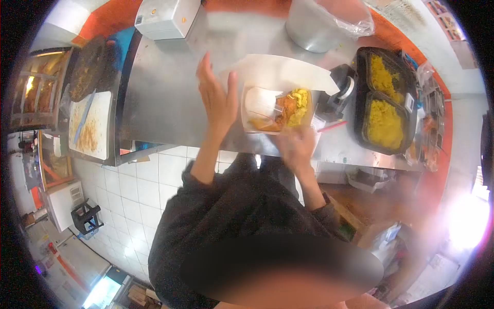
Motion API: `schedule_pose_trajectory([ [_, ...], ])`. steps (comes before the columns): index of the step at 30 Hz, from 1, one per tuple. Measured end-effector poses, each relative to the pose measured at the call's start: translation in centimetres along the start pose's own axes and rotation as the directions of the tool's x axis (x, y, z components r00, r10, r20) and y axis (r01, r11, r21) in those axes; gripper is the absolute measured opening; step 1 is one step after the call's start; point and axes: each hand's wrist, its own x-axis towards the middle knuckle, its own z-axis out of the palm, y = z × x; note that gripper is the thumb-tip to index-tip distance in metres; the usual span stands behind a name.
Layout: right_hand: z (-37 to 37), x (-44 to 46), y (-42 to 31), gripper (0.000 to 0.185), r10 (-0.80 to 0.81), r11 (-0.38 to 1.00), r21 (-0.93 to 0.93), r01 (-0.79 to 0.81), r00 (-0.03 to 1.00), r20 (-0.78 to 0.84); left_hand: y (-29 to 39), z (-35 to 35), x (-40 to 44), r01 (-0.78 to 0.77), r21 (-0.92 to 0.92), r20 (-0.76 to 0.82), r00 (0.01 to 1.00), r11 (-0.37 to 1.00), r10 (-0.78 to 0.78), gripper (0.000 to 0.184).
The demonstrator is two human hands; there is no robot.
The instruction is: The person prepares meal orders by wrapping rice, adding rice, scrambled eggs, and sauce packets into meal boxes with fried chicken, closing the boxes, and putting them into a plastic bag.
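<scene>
An open takeaway box [280, 70] with its lid folded back stands near the front edge of the steel counter. In it are a white item [261, 103], orange-brown food [286, 109] and yellow food [299, 105]. To the left of the box, my left hand [217, 98] is raised, fingers apart and holding nothing. My right hand [296, 147] is at the box's front right corner, blurred; its fingers and anything in them cannot be made out.
A black two-part tray [362, 97] of yellow food lies at the right, beside a black device [337, 92] and a red stick [332, 126]. Behind are a large metal pot [309, 31] and a white box [165, 19]. A knife [84, 117] lies on a cutting board [100, 123] at the left.
</scene>
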Motion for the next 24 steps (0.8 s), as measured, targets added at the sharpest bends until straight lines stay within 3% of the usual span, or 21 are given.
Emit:
schedule_pose_trajectory([
  [1, 0.0, 0.7, -1.5, 0.042, -0.126, 0.991, -0.028, 0.131, 0.98, 0.152, 1.1, -0.3, 2.1, -0.006, -0.003, -0.001, 1.0, 1.0, 0.006, 0.047],
  [2, 0.7, 0.9, -2.1, 0.042, -0.122, 0.991, -0.031, 0.128, 0.981, 0.148, 2.5, -0.9, 4.3, -0.022, -0.08, 0.264, 0.964, 0.997, 0.042, 0.046],
  [3, 1.5, 1.4, -2.1, 0.038, 0.027, 0.993, -0.119, -0.004, 0.982, 0.189, 3.9, -1.6, 5.6, -0.014, -0.158, 0.507, 0.857, 0.987, 0.093, 0.044],
  [4, 1.8, 1.7, -2.0, 0.036, 0.173, 0.969, -0.212, -0.126, 0.961, 0.217, 5.1, -2.1, 6.2, -0.013, -0.164, 0.506, 0.857, 0.986, 0.095, 0.044],
  [5, 1.4, 1.6, -2.3, 0.036, 0.171, 0.968, -0.216, -0.124, 0.961, 0.216, 6.3, -2.4, 6.7, 0.175, -0.025, 0.791, 0.606, 0.984, -0.087, 0.044],
  [6, 0.7, 1.5, -2.6, 0.033, 0.154, 0.985, -0.122, -0.124, 0.949, 0.275, 7.1, -2.5, 6.8, 0.29, 0.169, 0.938, 0.247, 0.942, -0.244, 0.044],
  [7, -0.1, 1.3, -3.1, 0.03, 0.131, 0.991, -0.026, -0.13, 0.934, 0.332, 6.8, -2.3, 5.5, 0.29, 0.165, 0.938, 0.25, 0.943, -0.241, 0.044],
  [8, -1.2, 1.5, -3.8, 0.027, 0.089, 0.986, 0.107, -0.129, 0.944, 0.319, 5.8, -1.9, 2.7, -0.008, 0.177, 0.908, 0.387, 0.984, -0.16, 0.047],
  [9, -2.4, 1.6, -4.5, 0.025, 0.046, 0.963, 0.238, -0.123, 0.951, 0.305, 4.8, -1.4, 0.4, -0.307, 0.21, 0.872, 0.488, 0.928, -0.036, 0.051],
  [10, -2.7, 1.4, -4.3, 0.023, 0.042, 0.972, 0.22, -0.089, 0.977, 0.21, 4.2, -1.3, -1.2, -0.315, 0.206, 0.875, 0.484, 0.926, -0.03, 0.051],
  [12, -1.1, -0.3, -2.0, 0.029, 0.261, 0.956, 0.137, -0.258, 0.965, -0.005, 3.0, -1.3, -4.4, -0.371, 0.338, 0.637, 0.767, 0.865, 0.081, 0.063],
  [13, -0.7, 2.0, -0.9, 0.035, 0.282, 0.958, -0.018, -0.285, 0.954, -0.101, 2.2, -0.9, -5.7, -0.373, 0.335, 0.639, 0.765, 0.865, 0.082, 0.063],
  [15, 1.4, 1.2, 2.6, 0.037, 0.234, 0.905, -0.329, -0.268, 0.962, -0.139, 0.6, -0.1, -7.8, -0.09, 0.321, 0.345, 0.938, 0.943, -0.027, 0.066],
  [16, 1.5, 1.3, 3.3, 0.037, 0.232, 0.905, -0.331, -0.266, 0.963, -0.139, -0.1, 0.3, -8.6, -0.09, 0.319, 0.343, 0.939, 0.943, -0.027, 0.066],
  [17, 1.6, 1.4, 3.8, 0.037, 0.449, 0.893, 0.004, -0.449, 0.893, -0.018, -0.4, 0.6, -9.1, 0.181, 0.048, 0.435, 0.881, 0.982, -0.184, 0.068],
  [18, 1.6, 1.4, 4.4, 0.037, 0.592, 0.727, 0.306, -0.615, 0.787, 0.175, -0.8, 0.7, -9.8, 0.46, -0.191, 0.559, 0.778, 0.867, -0.289, 0.07],
  [19, 1.4, 1.4, 5.4, 0.037, 0.593, 0.723, 0.306, -0.619, 0.784, 0.183, -0.9, 0.5, -9.6, 0.465, -0.185, 0.559, 0.774, 0.866, -0.296, 0.07],
  [21, 0.6, 1.2, 7.5, 0.039, 0.596, 0.584, 0.33, -0.742, 0.668, 0.446, -0.6, -0.1, -8.2, 0.593, -0.146, 0.676, 0.644, 0.792, -0.358, 0.063],
  [24, -2.4, 4.1, 8.0, 0.045, 0.578, 0.562, 0.276, -0.78, 0.609, 0.543, 0.1, -1.5, -5.9, 0.532, -0.062, 0.713, 0.616, 0.845, -0.335, 0.057],
])
